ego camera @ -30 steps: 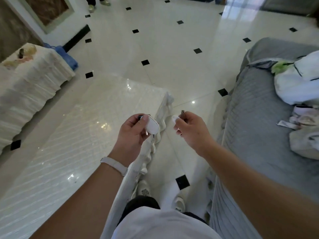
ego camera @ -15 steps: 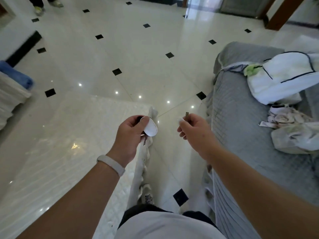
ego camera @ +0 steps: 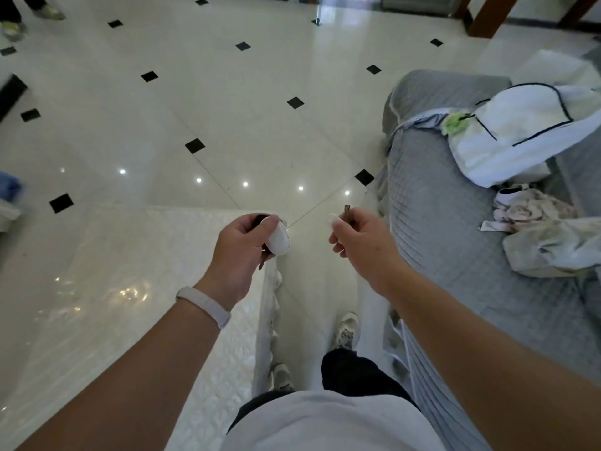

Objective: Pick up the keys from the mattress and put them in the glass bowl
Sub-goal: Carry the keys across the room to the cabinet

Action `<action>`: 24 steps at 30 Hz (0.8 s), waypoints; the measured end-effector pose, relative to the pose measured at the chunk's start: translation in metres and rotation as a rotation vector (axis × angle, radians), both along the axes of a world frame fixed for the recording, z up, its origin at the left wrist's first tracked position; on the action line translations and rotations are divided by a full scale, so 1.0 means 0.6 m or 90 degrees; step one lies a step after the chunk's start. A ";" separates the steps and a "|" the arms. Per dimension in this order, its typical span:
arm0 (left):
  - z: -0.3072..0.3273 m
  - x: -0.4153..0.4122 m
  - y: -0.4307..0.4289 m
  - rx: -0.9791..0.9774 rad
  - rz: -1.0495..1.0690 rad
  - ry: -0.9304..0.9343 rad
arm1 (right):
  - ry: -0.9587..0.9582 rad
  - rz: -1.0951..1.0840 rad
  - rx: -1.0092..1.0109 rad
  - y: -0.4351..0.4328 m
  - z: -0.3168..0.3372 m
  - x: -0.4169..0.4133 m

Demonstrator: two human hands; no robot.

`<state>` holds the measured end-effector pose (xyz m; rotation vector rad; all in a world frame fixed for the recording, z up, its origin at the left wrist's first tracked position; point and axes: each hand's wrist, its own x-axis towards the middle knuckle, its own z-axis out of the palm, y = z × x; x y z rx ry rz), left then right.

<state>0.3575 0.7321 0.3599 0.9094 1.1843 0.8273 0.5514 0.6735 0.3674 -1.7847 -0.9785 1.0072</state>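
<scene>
My left hand (ego camera: 242,252) is closed around a set of keys with a white oval fob (ego camera: 278,241); a dark key blade hangs below the palm. My right hand (ego camera: 361,240) pinches a second key (ego camera: 346,210) with a white tag, its dark tip sticking up above the fingers. Both hands are held in front of me, above the gap between the plastic-wrapped white mattress (ego camera: 130,288) on the left and a grey sofa. No glass bowl is in view.
A grey quilted sofa (ego camera: 455,239) stands on the right, with a white bag (ego camera: 527,131) and crumpled cloths (ego camera: 546,236) on it. Glossy white floor tiles with black diamonds (ego camera: 227,102) stretch ahead. Another person's feet (ego camera: 19,17) show at the far left top.
My view has swung to the right and forward; the mattress and the table on the left slid out of frame. Both hands keep their grip and have drifted slightly apart.
</scene>
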 end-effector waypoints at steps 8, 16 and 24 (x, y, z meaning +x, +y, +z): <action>0.010 0.106 0.092 0.013 -0.013 0.008 | 0.047 -0.025 0.013 0.085 -0.011 0.092; 0.032 0.259 0.199 0.018 0.007 0.042 | 0.082 -0.016 0.031 0.207 0.000 0.256; 0.060 0.376 0.283 0.036 0.034 0.038 | 0.094 -0.012 0.050 0.297 0.023 0.370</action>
